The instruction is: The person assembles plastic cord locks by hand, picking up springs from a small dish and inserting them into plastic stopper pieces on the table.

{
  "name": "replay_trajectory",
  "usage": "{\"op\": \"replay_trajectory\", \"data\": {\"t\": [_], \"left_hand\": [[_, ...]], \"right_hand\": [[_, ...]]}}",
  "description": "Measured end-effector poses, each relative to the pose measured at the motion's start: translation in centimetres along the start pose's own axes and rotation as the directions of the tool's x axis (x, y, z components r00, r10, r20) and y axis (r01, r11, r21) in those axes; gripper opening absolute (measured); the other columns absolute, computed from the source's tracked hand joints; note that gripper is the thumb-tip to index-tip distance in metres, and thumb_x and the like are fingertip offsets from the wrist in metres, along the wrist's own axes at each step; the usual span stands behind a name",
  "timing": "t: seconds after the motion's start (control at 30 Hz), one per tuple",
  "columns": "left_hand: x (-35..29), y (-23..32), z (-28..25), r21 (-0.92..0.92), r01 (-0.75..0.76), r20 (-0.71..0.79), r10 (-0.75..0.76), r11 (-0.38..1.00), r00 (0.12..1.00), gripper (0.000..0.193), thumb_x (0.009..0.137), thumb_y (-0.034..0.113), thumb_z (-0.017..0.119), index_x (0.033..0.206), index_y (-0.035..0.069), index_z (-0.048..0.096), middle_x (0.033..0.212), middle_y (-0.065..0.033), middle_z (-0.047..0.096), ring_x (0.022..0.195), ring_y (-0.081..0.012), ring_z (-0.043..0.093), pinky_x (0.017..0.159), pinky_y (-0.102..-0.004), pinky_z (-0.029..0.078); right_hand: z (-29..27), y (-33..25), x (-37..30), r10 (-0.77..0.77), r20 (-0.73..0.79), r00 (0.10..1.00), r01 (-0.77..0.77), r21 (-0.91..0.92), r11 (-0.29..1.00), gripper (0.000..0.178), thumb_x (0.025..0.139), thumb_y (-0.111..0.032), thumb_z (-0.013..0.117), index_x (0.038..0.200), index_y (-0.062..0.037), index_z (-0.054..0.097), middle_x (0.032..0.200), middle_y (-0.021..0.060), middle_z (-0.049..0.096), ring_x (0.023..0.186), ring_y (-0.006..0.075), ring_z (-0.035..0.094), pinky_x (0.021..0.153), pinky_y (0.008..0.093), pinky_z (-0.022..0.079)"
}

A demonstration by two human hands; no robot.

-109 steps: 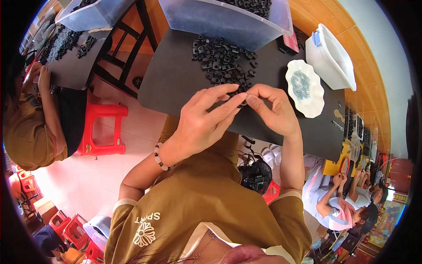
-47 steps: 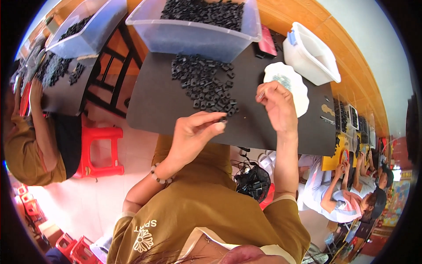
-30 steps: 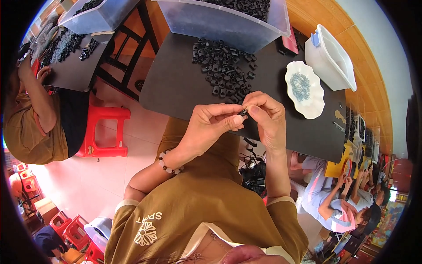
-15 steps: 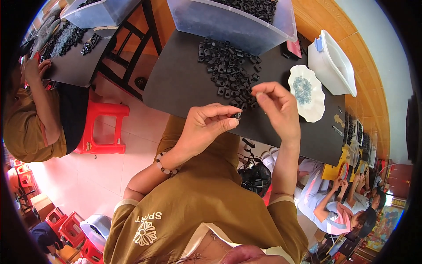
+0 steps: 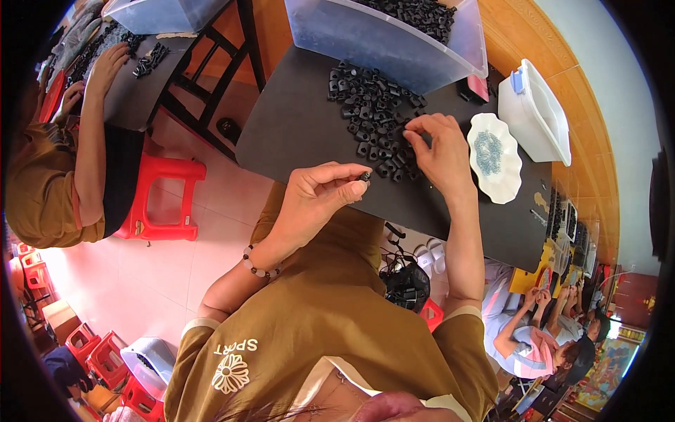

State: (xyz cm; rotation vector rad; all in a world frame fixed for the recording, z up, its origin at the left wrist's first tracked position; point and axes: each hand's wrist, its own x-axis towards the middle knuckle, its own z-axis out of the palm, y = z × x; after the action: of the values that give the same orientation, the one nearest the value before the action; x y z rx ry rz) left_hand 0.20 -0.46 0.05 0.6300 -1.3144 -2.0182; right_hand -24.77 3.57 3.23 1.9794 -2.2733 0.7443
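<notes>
Black plastic bit (image 5: 365, 175), tiny, light & hard: left hand (image 5: 316, 199) fingers pinch its sides; right hand (image 5: 439, 151) fingers curl over pile (image 5: 369, 119), grip unclear.

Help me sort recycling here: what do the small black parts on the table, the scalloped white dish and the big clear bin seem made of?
Small black parts: probably moulded plastic or rubber, matte, uniform shapes. Scalloped white dish: glossy, likely ceramic or melamine; cannot tell which. Clear bin: translucent plastic, contents show through its wall. The left hand pinches one black part.
</notes>
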Motion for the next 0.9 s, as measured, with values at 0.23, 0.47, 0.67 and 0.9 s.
{"op": "replay_trajectory", "data": {"t": [0.23, 0.47, 0.67, 0.9], "left_hand": [[0.2, -0.2, -0.1, -0.021, 0.005, 0.019, -0.005, 1.0, 1.0, 0.025, 0.094, 0.01, 0.075, 0.117, 0.0, 0.074, 0.093, -0.0006, 0.066, 0.086, -0.0075, 0.063, 0.078, -0.0222, 0.052], [0.1, -0.2, -0.1, -0.012, 0.017, 0.007, -0.017, 1.0, 1.0, 0.025, 0.093, 0.01, 0.075, 0.117, 0.0, 0.074, 0.093, 0.0003, 0.066, 0.084, -0.0062, 0.06, 0.077, -0.0223, 0.05], [0.1, -0.2, 0.1, 0.014, 0.021, -0.001, -0.021, 1.0, 1.0, 0.025, 0.095, 0.009, 0.073, 0.118, 0.0, 0.074, 0.095, -0.0012, 0.067, 0.091, -0.0092, 0.067, 0.08, -0.0217, 0.053], [0.1, -0.2, 0.3, 0.01, 0.011, -0.013, -0.011, 1.0, 1.0, 0.024, 0.094, 0.01, 0.075, 0.116, 0.001, 0.075, 0.092, 0.0009, 0.066, 0.084, -0.0062, 0.06, 0.077, -0.0218, 0.051]], "right_hand": [[-0.2, -2.1, 0.1, 0.044, 0.013, 0.999, -0.045, 0.095, 0.994, 0.008, 0.086, -0.016, 0.075, 0.088, -0.0079, 0.075, 0.08, 0.0095, 0.065, 0.083, 0.0304, 0.06, 0.074, 0.0418, 0.049], [1.1, -2.5, 0.7, 0.058, 0.066, 0.996, -0.051, -0.115, 0.992, 0.015, 0.086, -0.021, 0.076, 0.088, -0.0064, 0.076, 0.076, 0.0103, 0.066, 0.079, 0.0311, 0.061, 0.07, 0.0432, 0.049], [0.9, -3.2, 1.1, 0.092, 0.164, 0.982, -0.087, -0.039, 0.995, 0.011, 0.086, -0.016, 0.072, 0.087, -0.0045, 0.071, 0.085, 0.013, 0.068, 0.089, 0.0351, 0.063, 0.08, 0.047, 0.051], [1.2, -1.6, 0.2, 0.057, -0.029, 0.998, -0.056, 0.022, 0.998, 0.01, 0.091, -0.012, 0.068, 0.097, -0.0045, 0.065, 0.092, 0.0158, 0.067, 0.091, 0.0373, 0.062, 0.081, 0.0458, 0.051]]}}
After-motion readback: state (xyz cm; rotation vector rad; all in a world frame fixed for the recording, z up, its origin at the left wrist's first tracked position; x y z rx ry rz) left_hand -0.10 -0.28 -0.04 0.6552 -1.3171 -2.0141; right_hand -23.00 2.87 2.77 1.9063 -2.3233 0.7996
